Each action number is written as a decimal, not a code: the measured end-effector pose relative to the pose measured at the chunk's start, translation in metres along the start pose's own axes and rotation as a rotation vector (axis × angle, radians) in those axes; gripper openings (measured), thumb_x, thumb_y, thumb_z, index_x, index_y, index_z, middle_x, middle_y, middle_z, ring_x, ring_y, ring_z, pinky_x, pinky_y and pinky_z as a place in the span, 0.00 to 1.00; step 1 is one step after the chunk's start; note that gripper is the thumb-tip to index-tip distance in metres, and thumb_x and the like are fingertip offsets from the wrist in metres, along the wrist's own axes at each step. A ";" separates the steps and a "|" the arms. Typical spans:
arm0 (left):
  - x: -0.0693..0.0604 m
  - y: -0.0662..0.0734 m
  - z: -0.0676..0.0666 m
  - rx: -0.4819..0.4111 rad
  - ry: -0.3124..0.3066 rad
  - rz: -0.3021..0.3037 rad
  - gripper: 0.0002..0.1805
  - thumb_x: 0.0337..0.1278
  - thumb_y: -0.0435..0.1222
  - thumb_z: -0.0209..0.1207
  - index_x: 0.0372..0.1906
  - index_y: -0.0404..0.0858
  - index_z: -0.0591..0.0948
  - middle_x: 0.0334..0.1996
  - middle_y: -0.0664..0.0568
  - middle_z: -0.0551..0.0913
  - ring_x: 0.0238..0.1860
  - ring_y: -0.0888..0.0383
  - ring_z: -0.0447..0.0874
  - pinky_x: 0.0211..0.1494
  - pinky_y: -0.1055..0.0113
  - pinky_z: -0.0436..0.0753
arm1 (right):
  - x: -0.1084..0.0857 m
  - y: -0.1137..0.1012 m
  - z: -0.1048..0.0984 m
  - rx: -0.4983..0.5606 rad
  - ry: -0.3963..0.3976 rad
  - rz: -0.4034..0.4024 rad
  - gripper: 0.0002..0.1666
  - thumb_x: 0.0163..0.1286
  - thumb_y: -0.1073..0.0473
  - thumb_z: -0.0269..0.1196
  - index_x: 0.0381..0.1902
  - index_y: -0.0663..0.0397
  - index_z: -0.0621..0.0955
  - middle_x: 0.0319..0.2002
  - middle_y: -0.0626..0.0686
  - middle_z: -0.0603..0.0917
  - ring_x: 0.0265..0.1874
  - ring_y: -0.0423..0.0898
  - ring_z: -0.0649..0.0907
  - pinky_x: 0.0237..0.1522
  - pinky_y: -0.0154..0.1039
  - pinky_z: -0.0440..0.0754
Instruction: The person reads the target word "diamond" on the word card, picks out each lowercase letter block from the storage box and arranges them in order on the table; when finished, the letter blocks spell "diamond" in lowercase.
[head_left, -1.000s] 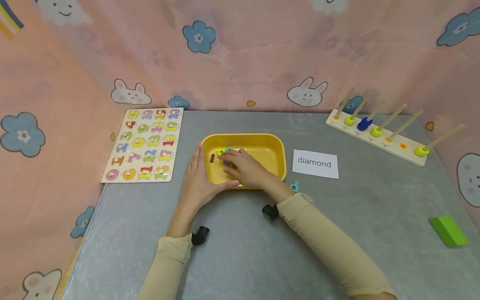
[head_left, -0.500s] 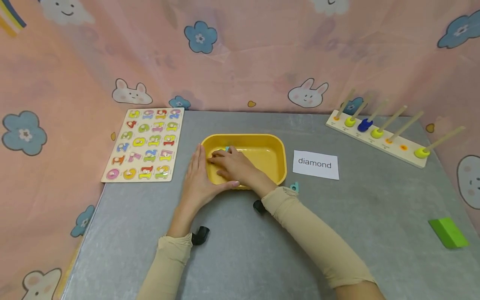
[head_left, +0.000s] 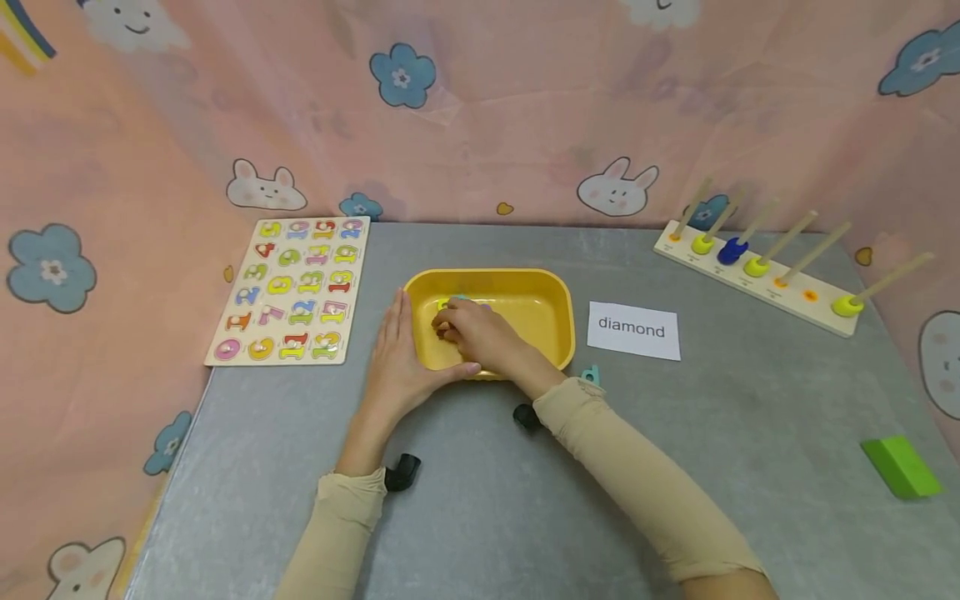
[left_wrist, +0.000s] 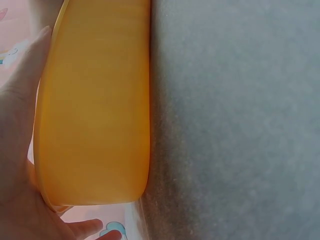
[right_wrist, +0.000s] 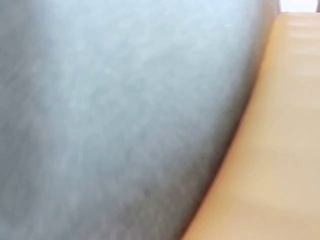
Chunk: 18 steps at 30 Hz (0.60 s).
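Note:
A yellow tray (head_left: 534,321) stands mid-table in the head view. My left hand (head_left: 399,367) rests along its left side, fingers straight and thumb lying by the front rim; the left wrist view shows this hand (left_wrist: 20,150) against the tray's outer wall (left_wrist: 95,110). Inside the tray, my right hand (head_left: 483,336) bends its fingers down over small pieces at the left end. A yellow-green piece (head_left: 442,303) and a teal piece peek out beyond the fingers, with a bit of purple beside the knuckles. Whatever lies under the fingertips is hidden. The right wrist view shows only tray wall and table.
A card reading "diamond" (head_left: 633,331) and a teal letter (head_left: 591,375) lie right of the tray. A number puzzle board (head_left: 288,292) is at left. A peg board with rings (head_left: 795,292) stands back right, a green block (head_left: 902,467) at far right.
My right hand first shifted left inside the tray, over the brown piece, then drew back slightly right with fingers more bent. My left hand stays against the tray.

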<state>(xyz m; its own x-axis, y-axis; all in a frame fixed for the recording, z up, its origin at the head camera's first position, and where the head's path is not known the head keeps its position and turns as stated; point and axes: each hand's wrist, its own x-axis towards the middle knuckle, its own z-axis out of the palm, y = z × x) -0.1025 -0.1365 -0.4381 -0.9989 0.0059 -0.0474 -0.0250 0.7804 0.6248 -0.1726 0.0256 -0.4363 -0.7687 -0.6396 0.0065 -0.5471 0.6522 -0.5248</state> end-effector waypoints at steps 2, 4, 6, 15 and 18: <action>0.000 0.000 0.000 -0.005 0.000 -0.005 0.83 0.39 0.72 0.76 0.88 0.44 0.34 0.89 0.50 0.37 0.88 0.42 0.40 0.87 0.39 0.51 | -0.005 0.000 -0.004 0.035 0.000 -0.002 0.12 0.80 0.62 0.63 0.55 0.56 0.88 0.46 0.53 0.84 0.44 0.48 0.84 0.52 0.43 0.85; 0.000 0.000 0.000 -0.011 0.005 -0.007 0.83 0.39 0.71 0.76 0.88 0.44 0.35 0.89 0.50 0.37 0.88 0.42 0.41 0.87 0.39 0.51 | -0.012 0.000 -0.009 0.055 0.008 -0.005 0.10 0.80 0.63 0.63 0.53 0.56 0.87 0.44 0.53 0.83 0.42 0.48 0.83 0.51 0.42 0.85; 0.000 0.000 0.000 -0.017 0.006 -0.011 0.83 0.38 0.71 0.76 0.88 0.44 0.35 0.89 0.50 0.38 0.88 0.43 0.41 0.87 0.39 0.52 | -0.020 0.000 -0.015 0.072 0.030 -0.001 0.08 0.79 0.63 0.64 0.51 0.56 0.86 0.43 0.52 0.84 0.41 0.47 0.82 0.50 0.42 0.85; 0.000 0.002 0.001 -0.019 -0.005 -0.035 0.84 0.36 0.72 0.77 0.88 0.46 0.34 0.89 0.51 0.37 0.88 0.43 0.41 0.87 0.39 0.52 | -0.074 0.013 -0.049 0.206 0.275 -0.063 0.11 0.71 0.67 0.71 0.51 0.59 0.88 0.40 0.54 0.89 0.39 0.48 0.84 0.46 0.47 0.86; 0.000 0.002 0.001 -0.021 -0.004 -0.034 0.85 0.35 0.71 0.77 0.88 0.46 0.34 0.89 0.51 0.37 0.88 0.44 0.41 0.87 0.40 0.52 | -0.094 0.018 -0.060 0.241 0.349 -0.044 0.06 0.67 0.67 0.74 0.41 0.57 0.88 0.36 0.52 0.89 0.36 0.46 0.83 0.43 0.46 0.86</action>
<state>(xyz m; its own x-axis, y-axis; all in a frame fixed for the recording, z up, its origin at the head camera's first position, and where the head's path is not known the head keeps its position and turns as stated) -0.1026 -0.1346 -0.4375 -0.9973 -0.0178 -0.0716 -0.0596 0.7667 0.6392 -0.1301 0.1219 -0.3955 -0.8348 -0.4621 0.2993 -0.5208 0.4867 -0.7013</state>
